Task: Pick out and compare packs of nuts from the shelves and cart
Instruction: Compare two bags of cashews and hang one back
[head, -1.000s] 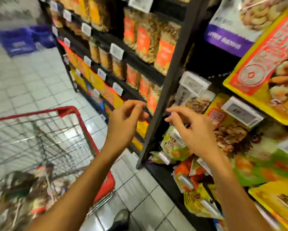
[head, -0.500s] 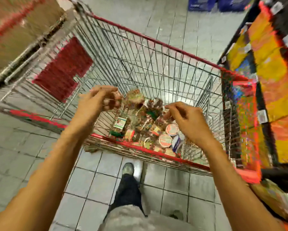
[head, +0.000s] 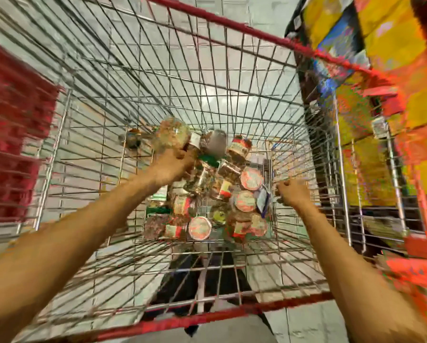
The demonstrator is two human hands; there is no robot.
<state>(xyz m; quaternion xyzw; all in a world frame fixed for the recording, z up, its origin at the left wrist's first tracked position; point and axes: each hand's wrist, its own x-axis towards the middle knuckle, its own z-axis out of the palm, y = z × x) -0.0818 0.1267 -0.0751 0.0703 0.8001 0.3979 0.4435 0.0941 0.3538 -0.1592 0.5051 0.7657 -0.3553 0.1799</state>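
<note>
L fingers (head: pixel 183 154): curled fwd against base of clear nut tub (head: pixel 174 133); grip or just touch, can't tell (blur).
L hand (head: pixel 172 167): inside cart (head: pixel 257 33), over left side of heap.
Nut packs (head: pixel 200 227): tubs & jars heaped on cart floor, centre, btwn both hands.
R hand (head: pixel 290 193): just right of heap, fingers curled tight, nothing seen in them.
Shelf (head: pixel 393 58): far right beside cart, yellow/orange packs, blurred.

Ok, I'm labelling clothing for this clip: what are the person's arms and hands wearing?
Nothing that shows. Both forearms are bare to the frame edge, no sleeve in view. The left hand and right hand are ungloved; no watch, ring or band is visible, though the picture is blurred.
</note>
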